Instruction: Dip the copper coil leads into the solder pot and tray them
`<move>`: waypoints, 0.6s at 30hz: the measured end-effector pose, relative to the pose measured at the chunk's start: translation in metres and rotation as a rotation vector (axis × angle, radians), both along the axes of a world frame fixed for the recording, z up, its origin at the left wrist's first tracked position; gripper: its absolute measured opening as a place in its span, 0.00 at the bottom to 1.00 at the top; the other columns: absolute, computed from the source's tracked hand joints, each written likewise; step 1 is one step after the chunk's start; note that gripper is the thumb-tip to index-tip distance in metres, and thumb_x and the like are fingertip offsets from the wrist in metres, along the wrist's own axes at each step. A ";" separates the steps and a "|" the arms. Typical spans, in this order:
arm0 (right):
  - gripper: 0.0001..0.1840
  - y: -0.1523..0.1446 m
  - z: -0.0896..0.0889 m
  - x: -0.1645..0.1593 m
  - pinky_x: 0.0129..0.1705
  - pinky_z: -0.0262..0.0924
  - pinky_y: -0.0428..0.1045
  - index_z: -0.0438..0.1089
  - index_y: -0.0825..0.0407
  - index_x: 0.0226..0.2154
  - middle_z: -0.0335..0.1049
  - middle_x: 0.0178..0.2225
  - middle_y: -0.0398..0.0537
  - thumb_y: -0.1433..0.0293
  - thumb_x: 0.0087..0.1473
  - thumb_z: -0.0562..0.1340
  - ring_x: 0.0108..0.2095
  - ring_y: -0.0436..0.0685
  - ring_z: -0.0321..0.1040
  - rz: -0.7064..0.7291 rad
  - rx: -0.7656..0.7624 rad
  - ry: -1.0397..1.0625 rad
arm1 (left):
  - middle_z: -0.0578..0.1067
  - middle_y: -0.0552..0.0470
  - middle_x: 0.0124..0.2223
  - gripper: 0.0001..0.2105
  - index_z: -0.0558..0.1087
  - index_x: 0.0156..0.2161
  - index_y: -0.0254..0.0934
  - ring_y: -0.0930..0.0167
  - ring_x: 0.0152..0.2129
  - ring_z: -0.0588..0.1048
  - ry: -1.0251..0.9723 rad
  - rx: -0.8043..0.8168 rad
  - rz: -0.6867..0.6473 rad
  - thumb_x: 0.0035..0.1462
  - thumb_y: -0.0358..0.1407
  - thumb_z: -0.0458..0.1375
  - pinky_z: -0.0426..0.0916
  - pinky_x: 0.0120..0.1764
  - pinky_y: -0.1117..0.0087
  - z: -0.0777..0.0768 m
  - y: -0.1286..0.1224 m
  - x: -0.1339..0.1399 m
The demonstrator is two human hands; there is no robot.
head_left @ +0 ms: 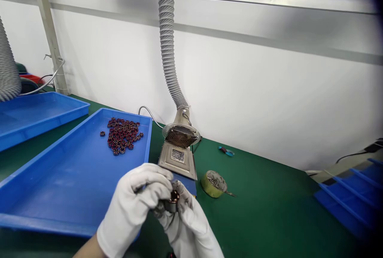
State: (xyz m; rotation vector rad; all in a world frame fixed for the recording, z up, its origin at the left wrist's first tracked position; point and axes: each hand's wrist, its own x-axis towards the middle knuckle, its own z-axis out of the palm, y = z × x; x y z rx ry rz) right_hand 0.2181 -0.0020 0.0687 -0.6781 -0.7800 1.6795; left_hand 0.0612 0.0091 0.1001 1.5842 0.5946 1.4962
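A small ring-shaped motor stator [171, 205] with copper windings and a dark outer rim is held up between my two white-gloved hands. My right hand [191, 222] grips it from the right and behind, its glove fingertips stained dark. From the left, my left hand [137, 204] has its fingers curled and closed at the stator's upper left side. Whether a wire end lies between those fingertips is too small to tell. Just beyond the hands stands a solder pot [178, 160] with a square opening of shiny metal, under a round fume hood [181, 134].
A blue tray [74, 186] on the left holds a pile of similar stators [122, 133]. Another blue tray [38, 114] lies farther left. Right of the pot are a round tin [211, 186] with a tool in it and blue-handled cutters [226, 151]. A grey hose [167, 42] hangs down to the hood.
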 end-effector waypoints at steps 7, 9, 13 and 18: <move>0.18 -0.014 -0.013 -0.015 0.38 0.68 0.53 0.73 0.49 0.33 0.76 0.31 0.47 0.66 0.35 0.72 0.31 0.56 0.73 -0.208 0.083 0.047 | 0.79 0.53 0.34 0.08 0.78 0.30 0.42 0.69 0.33 0.75 0.123 -0.050 -0.093 0.42 0.27 0.62 0.69 0.39 0.72 0.005 -0.001 0.006; 0.17 -0.015 -0.016 -0.017 0.39 0.68 0.52 0.73 0.49 0.32 0.76 0.30 0.45 0.66 0.35 0.73 0.31 0.55 0.73 -0.218 0.092 0.044 | 0.78 0.53 0.29 0.02 0.78 0.25 0.40 0.69 0.29 0.75 0.002 -0.027 -0.091 0.45 0.32 0.62 0.70 0.36 0.72 0.004 -0.003 0.008; 0.14 -0.013 -0.016 -0.018 0.38 0.68 0.54 0.73 0.48 0.30 0.76 0.28 0.45 0.64 0.37 0.71 0.30 0.56 0.73 -0.177 0.086 0.044 | 0.78 0.55 0.31 0.04 0.77 0.26 0.42 0.71 0.31 0.74 -0.123 -0.101 0.034 0.48 0.32 0.61 0.69 0.35 0.75 0.005 -0.006 0.001; 0.14 -0.014 -0.009 -0.021 0.38 0.68 0.51 0.74 0.50 0.29 0.76 0.30 0.45 0.71 0.35 0.72 0.31 0.55 0.72 -0.224 0.046 0.103 | 0.78 0.56 0.36 0.13 0.77 0.31 0.43 0.70 0.36 0.74 0.204 -0.070 -0.025 0.41 0.23 0.61 0.67 0.41 0.74 0.013 -0.005 -0.001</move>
